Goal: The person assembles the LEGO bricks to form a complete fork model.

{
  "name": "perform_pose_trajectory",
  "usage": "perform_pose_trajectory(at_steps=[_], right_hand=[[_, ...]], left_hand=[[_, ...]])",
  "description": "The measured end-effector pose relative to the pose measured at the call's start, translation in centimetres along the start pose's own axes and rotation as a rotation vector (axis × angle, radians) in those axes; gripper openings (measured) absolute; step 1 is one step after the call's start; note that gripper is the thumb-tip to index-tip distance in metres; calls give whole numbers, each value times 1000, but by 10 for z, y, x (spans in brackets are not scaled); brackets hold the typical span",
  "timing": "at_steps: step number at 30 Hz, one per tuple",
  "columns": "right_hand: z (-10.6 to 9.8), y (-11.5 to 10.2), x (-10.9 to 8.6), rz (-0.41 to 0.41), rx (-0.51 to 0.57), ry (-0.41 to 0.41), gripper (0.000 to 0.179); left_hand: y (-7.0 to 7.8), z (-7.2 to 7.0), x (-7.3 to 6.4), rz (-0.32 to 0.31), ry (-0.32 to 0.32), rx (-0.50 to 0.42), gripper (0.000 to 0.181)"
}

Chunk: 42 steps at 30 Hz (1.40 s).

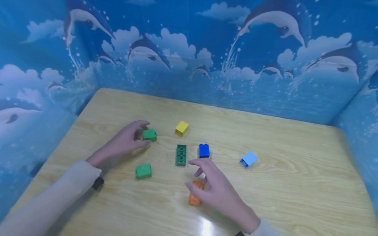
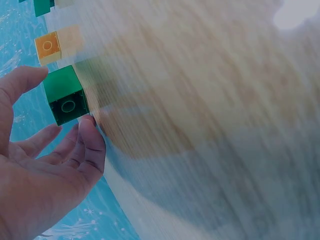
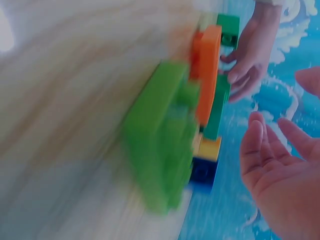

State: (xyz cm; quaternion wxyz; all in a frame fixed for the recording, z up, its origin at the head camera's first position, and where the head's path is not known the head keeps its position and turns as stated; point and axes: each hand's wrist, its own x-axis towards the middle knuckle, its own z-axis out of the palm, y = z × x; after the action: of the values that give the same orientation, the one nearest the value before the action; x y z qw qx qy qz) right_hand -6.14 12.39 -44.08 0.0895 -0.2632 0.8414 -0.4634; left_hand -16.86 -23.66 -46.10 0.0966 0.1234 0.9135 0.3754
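Note:
My left hand (image 1: 127,137) reaches around a green brick (image 1: 149,134), thumb on the near side and fingers beyond it. In the left wrist view the thumb and a fingertip come right to opposite corners of that green brick (image 2: 65,92), whose hollow underside shows. Over an orange brick (image 1: 195,199) hovers my right hand (image 1: 219,187), fingers parted with nothing between them; it covers part of the orange brick. A light green brick (image 3: 155,135) looms large and blurred in the right wrist view, with the right fingers apart from it.
A second green brick (image 1: 143,171) lies nearer me. Dark green (image 1: 181,155) and blue (image 1: 204,150) bricks lie mid-table, a yellow brick (image 1: 181,128) farther back, and a light blue brick (image 1: 249,159) to the right. Dolphin-print curtains (image 1: 187,74) border the wooden table (image 1: 290,195).

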Motion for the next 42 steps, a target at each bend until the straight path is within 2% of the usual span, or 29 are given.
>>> perform_pose_trajectory(at_steps=[6, 11, 16, 20, 25, 29, 33, 36, 39, 42], right_hand=[[27, -18, 21, 37, 20, -49, 64], [48, -29, 39, -1, 7, -79, 61], [68, -37, 55, -11, -1, -119, 58], [83, -44, 66, -5, -66, -145, 61], [98, -49, 77, -47, -235, -160, 67], [105, -51, 82, -55, -342, -170, 67], [108, -53, 84, -54, -399, -179, 61], [110, -54, 85, -73, -428, -176, 55], [110, -55, 87, -95, -442, -181, 41], [110, -56, 88, -84, -417, -192, 30]], left_hand=[[0, 1, 7, 30, 6, 44, 71], [1, 2, 12, 59, 12, 59, 58], [2, 1, 14, 40, 4, 65, 45], [3, 1, 15, 33, -14, 81, 43], [4, 0, 13, 45, -32, 84, 37], [6, 0, 11, 69, -29, 97, 37], [8, -1, 8, 74, -41, 105, 35], [10, -3, 4, 59, -51, 100, 34], [12, -5, -1, 48, -59, 85, 36], [12, -8, -5, 50, -72, 74, 37]])
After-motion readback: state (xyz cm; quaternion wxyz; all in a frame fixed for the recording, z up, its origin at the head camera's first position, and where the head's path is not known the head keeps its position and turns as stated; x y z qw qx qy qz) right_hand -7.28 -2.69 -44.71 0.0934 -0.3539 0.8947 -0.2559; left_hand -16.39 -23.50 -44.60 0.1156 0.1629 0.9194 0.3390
